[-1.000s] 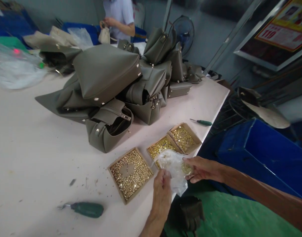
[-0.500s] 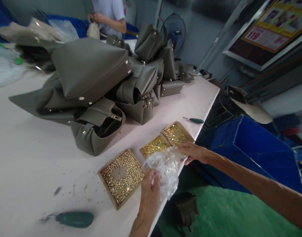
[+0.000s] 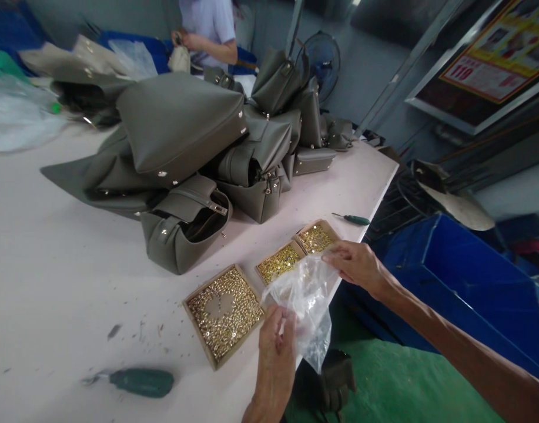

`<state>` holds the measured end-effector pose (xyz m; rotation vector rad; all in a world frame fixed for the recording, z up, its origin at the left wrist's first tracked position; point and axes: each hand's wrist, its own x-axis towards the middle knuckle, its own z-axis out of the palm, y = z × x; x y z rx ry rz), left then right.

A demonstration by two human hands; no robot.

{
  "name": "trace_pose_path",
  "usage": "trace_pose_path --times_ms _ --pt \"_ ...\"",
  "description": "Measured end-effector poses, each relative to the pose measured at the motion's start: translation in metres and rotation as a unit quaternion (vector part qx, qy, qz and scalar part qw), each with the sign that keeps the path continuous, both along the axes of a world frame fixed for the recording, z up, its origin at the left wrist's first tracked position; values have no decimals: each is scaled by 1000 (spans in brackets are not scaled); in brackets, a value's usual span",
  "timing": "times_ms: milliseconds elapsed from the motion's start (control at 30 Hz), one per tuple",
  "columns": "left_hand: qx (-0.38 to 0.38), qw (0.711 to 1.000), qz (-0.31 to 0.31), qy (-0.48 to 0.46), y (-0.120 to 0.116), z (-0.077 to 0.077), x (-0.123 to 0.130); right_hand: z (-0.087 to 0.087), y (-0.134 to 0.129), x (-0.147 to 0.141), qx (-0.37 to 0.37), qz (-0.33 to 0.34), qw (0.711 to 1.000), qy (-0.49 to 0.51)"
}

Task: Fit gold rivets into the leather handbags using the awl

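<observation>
My hands have moved a bit farther apart, and the clear bag is pulled out longer, with its low end hanging down more. My left hand (image 3: 275, 341) pinches the near side of the clear bag (image 3: 307, 294). My right hand (image 3: 357, 267) pinches its top far side. The bag is between my hands, over the edge of the bench (image 3: 66, 288), and it hides part of the middle box (image 3: 278, 264). That box has gold bits in it. The far box (image 3: 317, 237) sits right by it, with gold bits too. The big box (image 3: 225, 314) of gold bits is just beside my left hand. A green tool (image 3: 141, 382) lies on the bench, and a small green tool (image 3: 355, 220) lies past the boxes. Big gray-green handbags (image 3: 181, 123) are in a pile behind.
</observation>
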<state>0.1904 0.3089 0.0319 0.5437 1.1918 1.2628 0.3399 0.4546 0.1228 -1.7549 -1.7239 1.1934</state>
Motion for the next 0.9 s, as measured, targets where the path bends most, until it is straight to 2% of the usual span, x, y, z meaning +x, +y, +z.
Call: trace_pose_path --times_ms 133,200,367,500,600,733,900 --pt "26 998 -46 -20 -1 8 3 17 -3 -3 91 30 993 -69" --pt "31 997 -62 -28 -2 7 8 23 -3 -4 97 42 991 -83" --pt "-17 997 -41 -61 -4 -5 20 23 2 -2 5 113 992 -63" --pt "-29 997 -5 -70 -11 -11 18 21 2 4 -49 164 985 -28" --pt "-31 998 -8 -53 -14 -8 10 26 -1 4 -42 155 987 -12" --pt "-18 999 -18 -26 -13 -4 3 35 -5 -4 31 126 991 -45" --pt "4 1000 14 -1 -10 -8 0 41 -3 -14 80 116 989 -51"
